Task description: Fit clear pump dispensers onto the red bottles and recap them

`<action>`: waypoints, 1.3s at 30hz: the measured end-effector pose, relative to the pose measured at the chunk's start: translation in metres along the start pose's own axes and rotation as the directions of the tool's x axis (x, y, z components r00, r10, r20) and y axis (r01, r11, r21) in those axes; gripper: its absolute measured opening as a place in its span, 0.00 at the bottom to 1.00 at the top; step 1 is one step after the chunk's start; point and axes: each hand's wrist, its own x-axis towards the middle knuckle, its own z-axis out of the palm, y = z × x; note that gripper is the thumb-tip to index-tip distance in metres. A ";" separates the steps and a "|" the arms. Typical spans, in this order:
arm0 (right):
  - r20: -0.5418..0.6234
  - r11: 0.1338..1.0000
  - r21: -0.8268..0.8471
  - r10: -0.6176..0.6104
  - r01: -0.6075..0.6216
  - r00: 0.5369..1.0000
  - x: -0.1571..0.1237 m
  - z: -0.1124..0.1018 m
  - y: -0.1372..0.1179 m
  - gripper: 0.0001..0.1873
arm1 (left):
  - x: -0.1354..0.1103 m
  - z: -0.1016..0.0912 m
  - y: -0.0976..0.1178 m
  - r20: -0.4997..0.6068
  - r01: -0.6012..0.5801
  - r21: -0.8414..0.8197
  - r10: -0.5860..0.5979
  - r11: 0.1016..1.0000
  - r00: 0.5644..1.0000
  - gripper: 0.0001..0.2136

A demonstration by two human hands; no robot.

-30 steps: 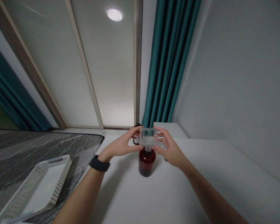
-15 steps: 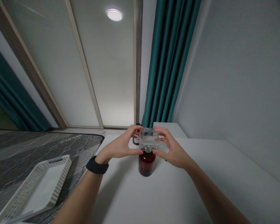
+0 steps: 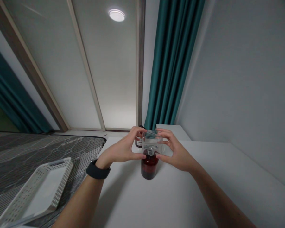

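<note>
A clear, see-through square box (image 3: 152,141) is held between my two hands, above and in front of a dark red-brown glass bottle (image 3: 149,169). My left hand (image 3: 127,146), with a black band on the wrist, grips the box's left side, thumb below and fingers above. On the opposite side my right hand (image 3: 174,152) holds it in the same way. The bottle stands upright on the white table, and its clear stopper shows through the box. Behind my left fingers stands a second dark bottle (image 3: 139,144) with a label, partly hidden.
The white table (image 3: 180,196) runs up to the wall on the right. At the lower left, a white perforated basket (image 3: 61,186) sits on a dark grey patterned surface (image 3: 85,148). Teal curtains (image 3: 173,63) and frosted sliding doors (image 3: 116,79) stand behind.
The clear box has tilted slightly, so more of the bottle's stopper shows through it. Both thumbs have moved down a little; the bottle stays in place.
</note>
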 end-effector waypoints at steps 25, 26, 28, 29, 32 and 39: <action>-0.003 0.999 -0.042 -0.020 0.020 1.000 0.000 0.000 -0.001 0.34 | 0.000 0.001 0.003 -0.015 -0.036 0.107 0.038 0.994 0.999 0.35; -0.003 0.999 -0.039 -0.018 0.018 1.000 0.000 -0.001 -0.001 0.34 | 0.000 0.000 0.003 -0.016 -0.034 0.108 0.035 0.994 0.999 0.34; -0.007 1.000 -0.026 -0.011 0.011 1.000 -0.001 -0.001 0.002 0.33 | 0.000 0.000 0.004 -0.016 -0.028 0.111 0.030 0.993 0.999 0.34; -0.013 1.000 -0.016 -0.002 0.002 1.000 -0.001 0.000 0.003 0.33 | 0.000 0.000 0.003 -0.014 -0.025 0.108 0.027 0.994 1.000 0.34; -0.050 0.997 0.036 0.066 -0.064 0.997 0.000 0.003 0.007 0.34 | 0.001 0.000 -0.003 -0.008 -0.026 0.089 0.027 0.996 1.000 0.33; -0.113 0.963 0.148 0.241 -0.224 0.964 0.002 0.016 0.017 0.35 | 0.000 0.006 -0.026 -0.007 0.000 -0.005 0.000 1.000 1.000 0.29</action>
